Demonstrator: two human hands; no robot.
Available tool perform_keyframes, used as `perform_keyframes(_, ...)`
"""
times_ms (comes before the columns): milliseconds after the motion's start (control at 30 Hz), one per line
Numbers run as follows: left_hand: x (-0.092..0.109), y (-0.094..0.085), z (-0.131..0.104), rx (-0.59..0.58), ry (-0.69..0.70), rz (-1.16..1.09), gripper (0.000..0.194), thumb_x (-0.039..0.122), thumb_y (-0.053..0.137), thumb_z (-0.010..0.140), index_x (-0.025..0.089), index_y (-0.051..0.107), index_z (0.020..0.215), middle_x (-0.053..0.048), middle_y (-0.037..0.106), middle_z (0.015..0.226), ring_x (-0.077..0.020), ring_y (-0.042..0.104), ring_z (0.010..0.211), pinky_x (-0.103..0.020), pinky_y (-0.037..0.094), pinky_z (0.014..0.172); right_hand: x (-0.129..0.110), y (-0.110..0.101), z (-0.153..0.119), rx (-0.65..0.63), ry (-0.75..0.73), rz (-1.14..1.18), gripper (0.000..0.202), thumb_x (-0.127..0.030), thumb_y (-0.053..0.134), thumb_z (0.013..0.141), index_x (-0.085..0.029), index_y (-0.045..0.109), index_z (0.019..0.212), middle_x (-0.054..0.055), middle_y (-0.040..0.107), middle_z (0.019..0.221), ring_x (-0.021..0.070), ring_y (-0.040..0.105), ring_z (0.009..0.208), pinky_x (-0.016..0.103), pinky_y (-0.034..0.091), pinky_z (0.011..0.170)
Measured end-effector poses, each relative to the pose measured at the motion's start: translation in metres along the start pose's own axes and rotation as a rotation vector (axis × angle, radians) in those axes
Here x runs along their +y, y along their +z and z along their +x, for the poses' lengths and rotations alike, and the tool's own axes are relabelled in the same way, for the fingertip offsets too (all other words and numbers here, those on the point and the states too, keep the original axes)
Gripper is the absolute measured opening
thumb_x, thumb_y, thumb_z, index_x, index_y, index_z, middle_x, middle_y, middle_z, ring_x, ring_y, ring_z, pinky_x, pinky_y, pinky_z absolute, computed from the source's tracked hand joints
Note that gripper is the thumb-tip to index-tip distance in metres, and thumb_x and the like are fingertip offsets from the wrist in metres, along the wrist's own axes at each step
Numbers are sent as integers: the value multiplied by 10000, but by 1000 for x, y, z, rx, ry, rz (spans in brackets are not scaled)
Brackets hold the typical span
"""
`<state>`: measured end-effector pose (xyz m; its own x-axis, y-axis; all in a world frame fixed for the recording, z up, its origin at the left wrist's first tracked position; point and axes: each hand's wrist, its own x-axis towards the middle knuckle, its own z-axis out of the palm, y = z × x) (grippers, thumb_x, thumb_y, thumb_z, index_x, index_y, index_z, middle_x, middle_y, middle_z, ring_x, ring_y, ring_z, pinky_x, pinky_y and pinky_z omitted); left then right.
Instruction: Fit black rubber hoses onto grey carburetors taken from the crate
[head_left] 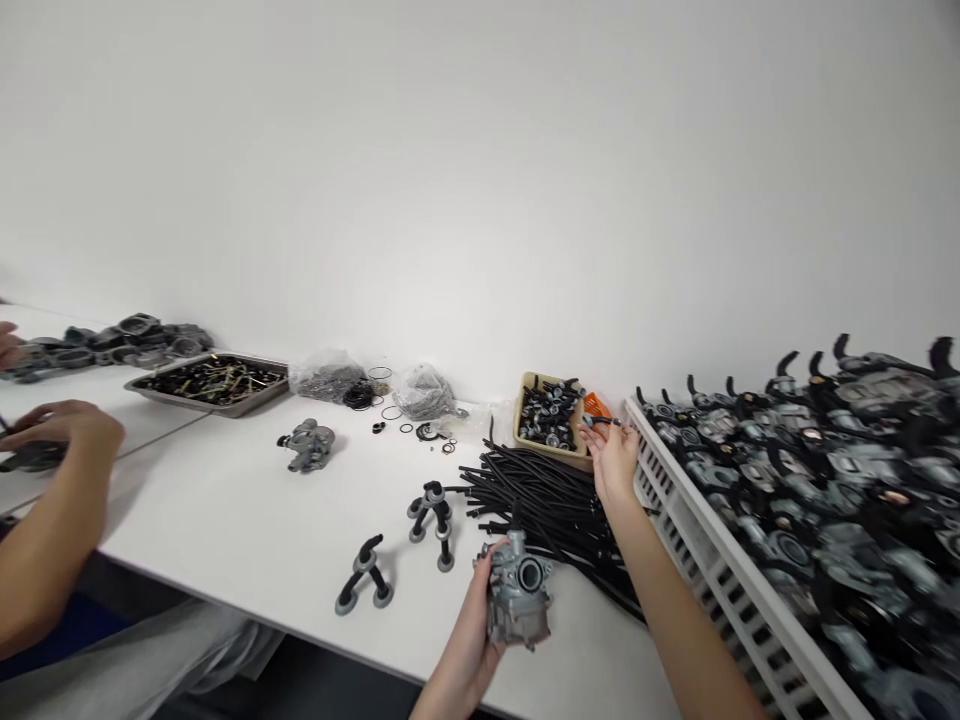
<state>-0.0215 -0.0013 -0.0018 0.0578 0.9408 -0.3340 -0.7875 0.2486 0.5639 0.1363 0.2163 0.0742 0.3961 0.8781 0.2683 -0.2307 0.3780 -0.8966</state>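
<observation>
A grey metal carburetor [519, 595] is in my left hand [480, 625], held upright over the table's front edge. My right hand [615, 458] is at the right side of a beige tray [516, 425] of small black and metal parts. Its fingers pinch a small part with a short black tube [600, 420]. Between my hands lies a bundle of black hoses [544, 500]. Left of the bundle, several black tube pieces with grey round ends stand on the table [247, 530].
A white crate [720, 560] heaped with carburetors is on the right. Another carburetor [307, 445] sits left of centre. Farther back are plastic bags [424, 390], rings and a metal tray [225, 408]. A co-worker's arm [60, 520] reaches in at the left.
</observation>
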Motion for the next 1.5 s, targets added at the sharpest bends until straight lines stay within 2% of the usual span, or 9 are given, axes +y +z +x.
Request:
perform_keyframes(133,3,1,0,-16,23,46,741,558,624,823,257,343,1440,-101,698,1065,-252,708,846,-387,567,730,-16,-38,-60,4,83,130,312,-401,698,742,-238,554,966,27,710,948,180,723,901,348,585,863)
perform_keyframes(267,4,2,-1,-47,61,83,707,528,633,831,263,361,1427,-97,686,1105,-247,696,891,-422,572,787,-17,-67,-126,-23,323,332,443,-282,833,647,-235,666,1055,33,721,1075,138,713,835,249,601,751)
perform_keyframes(500,5,4,-1,-27,64,119,640,456,677,820,262,435,1380,-111,660,1192,-271,682,965,-484,570,845,-1,-95,-191,-26,513,307,443,-344,882,602,-264,736,1013,-14,724,890,135,705,728,252,570,699)
perform_keyframes(700,5,2,2,-9,45,90,638,441,694,811,282,453,1379,-99,648,1235,-281,682,997,-469,572,859,3,-101,-202,-130,229,-217,347,-351,681,809,-225,708,1131,60,713,994,197,682,834,356,555,816)
perform_keyframes(833,6,3,-1,-12,44,90,618,443,674,828,291,454,1385,-93,635,1271,-276,677,1021,-469,568,876,4,-98,-202,-269,-15,-593,302,-214,551,847,-220,724,1094,94,704,1097,247,657,1003,385,537,888)
perform_keyframes(933,6,4,-2,-24,37,85,643,448,658,840,286,417,1413,-108,632,1280,-286,673,1040,-481,556,898,-2,-97,-187,-256,-157,-738,337,-178,484,865,-210,714,1109,104,710,1097,259,650,1032,424,518,927)
perform_keyframes(1167,7,1,0,-2,15,58,656,433,680,822,295,421,1408,-106,619,1299,-305,675,1036,-488,569,868,-30,-108,-136,-186,-285,-844,285,-241,517,876,-167,700,1081,122,726,1029,255,672,903,425,538,849)
perform_keyframes(1300,6,1,-1,-20,17,41,624,439,655,840,295,427,1403,-107,626,1291,-307,673,1042,-492,567,863,-35,-101,-136,-375,-220,-761,234,-208,562,842,-191,701,1031,79,737,936,214,677,798,357,551,768)
perform_keyframes(1500,4,-11,0,-57,-20,24,632,471,680,797,275,474,1361,-108,701,1145,-332,696,957,-506,578,777,-40,-56,-136,-611,-267,-713,217,-144,546,848,-224,686,993,43,726,980,195,658,906,323,506,832)
